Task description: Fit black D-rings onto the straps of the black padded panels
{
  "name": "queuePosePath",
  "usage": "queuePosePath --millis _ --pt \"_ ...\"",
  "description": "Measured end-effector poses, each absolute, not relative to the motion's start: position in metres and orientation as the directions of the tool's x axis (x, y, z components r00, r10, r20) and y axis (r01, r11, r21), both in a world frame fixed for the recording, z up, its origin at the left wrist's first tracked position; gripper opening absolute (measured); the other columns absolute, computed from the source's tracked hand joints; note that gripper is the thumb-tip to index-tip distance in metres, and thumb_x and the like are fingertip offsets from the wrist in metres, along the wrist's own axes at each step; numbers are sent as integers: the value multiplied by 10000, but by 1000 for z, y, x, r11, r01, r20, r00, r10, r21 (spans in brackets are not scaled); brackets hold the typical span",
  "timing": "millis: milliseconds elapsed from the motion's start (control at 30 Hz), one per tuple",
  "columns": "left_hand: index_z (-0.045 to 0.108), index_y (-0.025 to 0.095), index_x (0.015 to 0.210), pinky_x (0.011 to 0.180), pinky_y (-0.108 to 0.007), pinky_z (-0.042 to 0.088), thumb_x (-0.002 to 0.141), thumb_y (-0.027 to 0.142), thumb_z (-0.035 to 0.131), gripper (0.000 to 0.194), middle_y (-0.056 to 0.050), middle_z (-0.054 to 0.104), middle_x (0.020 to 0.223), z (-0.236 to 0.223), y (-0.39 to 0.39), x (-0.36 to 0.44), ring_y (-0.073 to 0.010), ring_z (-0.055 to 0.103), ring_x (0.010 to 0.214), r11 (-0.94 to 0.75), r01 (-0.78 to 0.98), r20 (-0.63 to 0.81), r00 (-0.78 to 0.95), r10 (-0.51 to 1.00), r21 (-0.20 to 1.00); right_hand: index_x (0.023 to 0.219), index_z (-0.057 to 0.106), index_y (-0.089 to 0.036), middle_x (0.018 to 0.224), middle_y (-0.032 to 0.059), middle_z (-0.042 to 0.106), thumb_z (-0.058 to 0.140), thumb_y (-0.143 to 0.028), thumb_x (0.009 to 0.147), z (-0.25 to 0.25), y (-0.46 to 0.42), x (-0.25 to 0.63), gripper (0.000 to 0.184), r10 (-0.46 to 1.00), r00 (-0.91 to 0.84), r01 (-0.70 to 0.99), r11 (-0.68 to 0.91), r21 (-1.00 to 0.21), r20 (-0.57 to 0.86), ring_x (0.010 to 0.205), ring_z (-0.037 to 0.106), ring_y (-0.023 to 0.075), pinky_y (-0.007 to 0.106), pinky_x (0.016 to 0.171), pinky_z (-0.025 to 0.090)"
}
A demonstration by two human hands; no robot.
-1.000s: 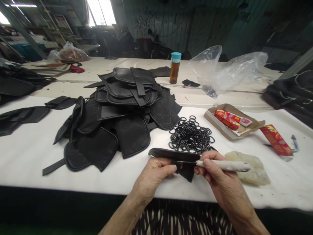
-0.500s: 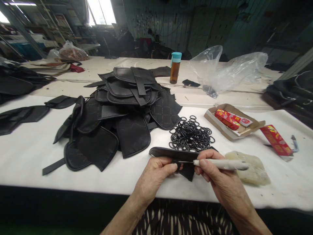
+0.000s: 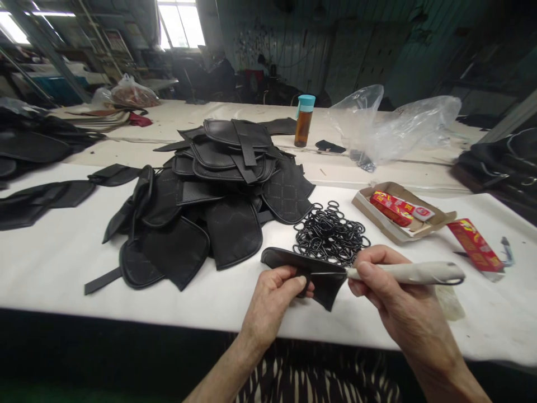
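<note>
Pinched between the thumb and fingers of my left hand is a black leather piece with a stitched edge and a narrow strap. My right hand is wrapped around the pale handle of an awl. The awl's thin metal shaft points left, reaching across the leather piece toward my left thumb; its tip is hidden or too small to make out. Just beyond my hands lies a heap of black D-shaped rings. No ring is visible in my fingers.
A big pile of black leather pieces covers the left middle of the table. Right of the rings stand an open cardboard box and a red packet. Farther back are a bottle and a clear plastic bag.
My right hand has drawn the awl to the right, away from the left hand, showing more of the leather piece. My left hand keeps its pinch. The whole view has shifted slightly.
</note>
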State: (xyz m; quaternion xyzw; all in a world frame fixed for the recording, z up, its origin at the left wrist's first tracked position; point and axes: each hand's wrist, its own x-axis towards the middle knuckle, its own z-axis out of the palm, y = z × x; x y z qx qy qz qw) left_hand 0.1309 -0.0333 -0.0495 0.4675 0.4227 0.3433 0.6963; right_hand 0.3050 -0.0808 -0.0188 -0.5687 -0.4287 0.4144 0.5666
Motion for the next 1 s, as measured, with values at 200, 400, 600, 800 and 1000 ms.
queuePosePath --millis 200,400,600,800,1000 --pt "701 103 733 720 -274 464 752 249 614 171 -90 701 753 -51 -28 130 -159 612 690 419 -206 -305 426 852 884 766 597 -208 592 0 546 676 -411 748 -22 -97 297 218 943 331 -80 21 -997 -7 584 487 125 194 473 368" --pt "723 71 720 797 -283 448 677 184 682 127 -96 694 734 -47 -18 123 -166 614 733 573 -315 -345 552 759 756 847 651 -229 657 4 623 705 -384 715 -46 -103 285 210 914 400 -63 99 -993 66 623 555 136 222 583 453" --pt "727 73 719 801 -273 434 660 178 704 123 -92 697 733 -48 -15 120 -157 611 736 610 -325 -362 575 734 722 816 664 -235 709 11 679 716 -314 697 -52 -104 284 152 906 393 165 99 -981 157 651 622 165 236 605 512" --pt "725 63 717 792 -249 430 658 171 704 124 -85 695 734 -48 -15 120 -142 610 727 623 -330 -361 589 723 709 821 678 -221 758 34 697 717 -304 689 -52 -103 281 161 899 400 207 101 -973 178 655 655 185 258 601 549" --pt "724 63 719 786 -244 425 657 182 705 135 -89 693 739 -47 -14 120 -142 606 733 627 -326 -365 591 719 707 800 684 -216 734 40 695 721 -295 678 -51 -100 278 150 903 399 180 89 -980 156 646 650 199 284 601 550"
